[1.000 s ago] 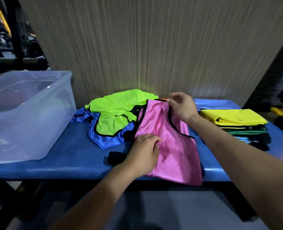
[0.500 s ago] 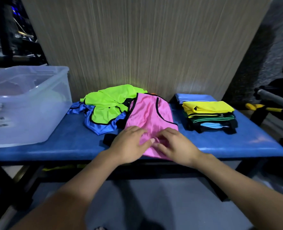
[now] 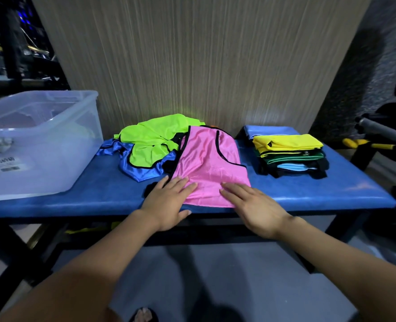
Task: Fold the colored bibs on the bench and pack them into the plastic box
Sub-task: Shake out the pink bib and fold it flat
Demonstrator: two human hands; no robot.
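Take the pink bib [image 3: 206, 163] as your landmark. It lies flat on the blue bench [image 3: 308, 191], its long axis running away from you toward the wall, its near hem right at the bench's front edge. Both your hands sit on that near hem: your left hand [image 3: 168, 201] on the near-left corner, your right hand [image 3: 252, 205] on the near-right side. Fingers of both are straight and spread, pressing down flat; neither pinches or holds any cloth.

The move likely turns on this: the rest of the bib stretches straight ahead of your fingertips, so a fold would bring the far end back toward you or the near hem away. Both hands are about equally near; the right one covers slightly more fabric.

The bib looks like a shiny mesh with black trim curving along the neck and arm openings, smooth with few wrinkles.

Just left of the pink bib, touching its left edge, lies a loose heap: a lime green bib [image 3: 152, 145] over a blue bib [image 3: 136, 168]. To its right, apart from it, stands the folded stack [image 3: 289, 154], yellow on top. The plastic box [image 3: 39, 145] sits well to the left, at the bench's end.
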